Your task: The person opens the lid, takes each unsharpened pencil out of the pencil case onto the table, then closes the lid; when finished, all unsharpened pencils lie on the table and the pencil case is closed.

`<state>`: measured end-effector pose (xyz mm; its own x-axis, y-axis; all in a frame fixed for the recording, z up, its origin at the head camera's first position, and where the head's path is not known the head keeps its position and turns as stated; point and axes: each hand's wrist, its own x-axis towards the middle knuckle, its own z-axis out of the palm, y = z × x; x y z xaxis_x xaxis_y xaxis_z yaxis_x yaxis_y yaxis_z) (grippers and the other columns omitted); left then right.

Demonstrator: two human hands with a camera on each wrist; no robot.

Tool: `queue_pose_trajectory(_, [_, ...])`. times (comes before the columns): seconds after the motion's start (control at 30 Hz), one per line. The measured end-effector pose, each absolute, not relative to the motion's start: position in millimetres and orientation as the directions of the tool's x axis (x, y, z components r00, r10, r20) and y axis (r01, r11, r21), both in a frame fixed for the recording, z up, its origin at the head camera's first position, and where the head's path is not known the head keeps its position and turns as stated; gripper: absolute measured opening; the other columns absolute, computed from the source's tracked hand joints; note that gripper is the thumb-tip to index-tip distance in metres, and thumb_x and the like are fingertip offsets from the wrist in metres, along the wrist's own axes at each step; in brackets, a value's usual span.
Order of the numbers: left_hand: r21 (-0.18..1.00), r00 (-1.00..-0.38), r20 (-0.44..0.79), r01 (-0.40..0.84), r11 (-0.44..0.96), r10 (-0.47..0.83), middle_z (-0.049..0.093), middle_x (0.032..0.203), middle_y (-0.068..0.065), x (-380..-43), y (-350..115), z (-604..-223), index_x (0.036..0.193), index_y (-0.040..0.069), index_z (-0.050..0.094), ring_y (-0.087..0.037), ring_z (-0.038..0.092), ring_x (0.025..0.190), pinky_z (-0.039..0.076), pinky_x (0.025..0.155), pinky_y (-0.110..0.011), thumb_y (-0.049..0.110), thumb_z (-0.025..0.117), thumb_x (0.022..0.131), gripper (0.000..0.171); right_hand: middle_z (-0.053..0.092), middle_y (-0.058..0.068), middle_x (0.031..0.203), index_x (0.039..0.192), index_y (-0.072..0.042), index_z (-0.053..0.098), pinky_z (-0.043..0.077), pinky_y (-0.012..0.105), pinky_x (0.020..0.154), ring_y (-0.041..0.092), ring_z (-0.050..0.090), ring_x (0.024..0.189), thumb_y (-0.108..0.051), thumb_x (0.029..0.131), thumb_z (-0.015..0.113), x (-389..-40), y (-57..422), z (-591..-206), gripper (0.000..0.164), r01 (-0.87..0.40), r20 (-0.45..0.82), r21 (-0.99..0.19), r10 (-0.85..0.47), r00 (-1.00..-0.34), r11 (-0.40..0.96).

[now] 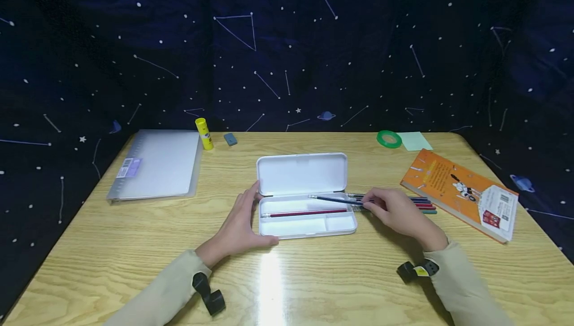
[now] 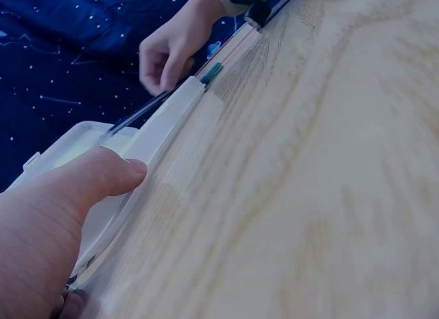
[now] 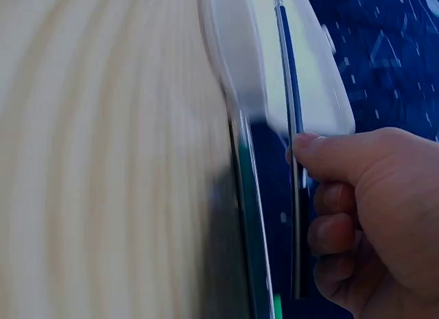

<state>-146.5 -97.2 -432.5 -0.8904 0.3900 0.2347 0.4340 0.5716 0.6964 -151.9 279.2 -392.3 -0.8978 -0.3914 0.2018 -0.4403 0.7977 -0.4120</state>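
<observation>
A white pencil case [image 1: 296, 227] lies with its lid [image 1: 302, 174] raised at the back; inside is a dark red pencil [image 1: 305, 213]. My left hand [image 1: 239, 221] holds the case's left end, thumb along the front edge and fingers around the back corner. My right hand [image 1: 396, 214] pinches a dark blue pencil [image 3: 291, 79] between thumb and fingers. Its silver-tipped end reaches over the case's right part, above the red pencil. Several more pencils [image 1: 426, 206] lie on the table beside the case, partly hidden beneath the right hand.
An orange book [image 1: 448, 186] lies at the right. Green tape [image 1: 389, 139] and pale green sticky notes [image 1: 416, 141] sit at the back right. Toward the back left are a clear-covered notebook [image 1: 159, 166], an upright yellow glue stick [image 1: 204, 134] and a grey-blue eraser [image 1: 230, 139].
</observation>
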Motion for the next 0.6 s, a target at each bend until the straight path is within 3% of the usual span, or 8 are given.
queue_pose_trajectory(0.17, [0.695,-0.887,0.242,0.441,0.568,0.393,0.047,0.126,-0.004,-146,-97,-433,0.155,0.010,0.011,-0.018,0.041,0.116,0.044,0.100,-0.041,0.042,0.090,0.055,0.131,0.043,-0.013,0.060,0.086,-0.009,0.068,0.032,0.019,0.047,-0.002,0.034,0.053,-0.011,0.088,0.068,-139,315,-394,0.003,-0.442,0.269,-0.384,-0.360,-0.893,0.811])
queue_pose_trajectory(0.37, [0.693,-0.890,0.232,0.435,0.575,0.392,0.046,0.126,-0.004,-147,-97,-433,0.155,0.009,0.011,-0.019,0.041,0.117,0.043,0.101,-0.040,0.042,0.090,0.055,0.132,0.042,-0.012,0.061,0.088,-0.011,0.068,0.031,0.020,0.047,-0.002,0.034,0.054,-0.008,0.090,0.066,-128,353,-392,0.005,-0.382,0.204,-0.417,-0.325,-0.924,0.824])
queue_pose_trajectory(0.6, [0.689,-0.889,0.241,0.440,0.576,0.390,0.047,0.125,-0.004,-146,-97,-432,0.154,0.008,0.012,-0.019,0.041,0.116,0.043,0.100,-0.042,0.042,0.090,0.055,0.131,0.042,-0.016,0.063,0.084,-0.013,0.068,0.031,0.019,0.046,-0.005,0.035,0.056,-0.001,0.084,0.069,-127,379,-391,0.011,-0.432,0.195,-0.437,-0.385,-0.902,0.789])
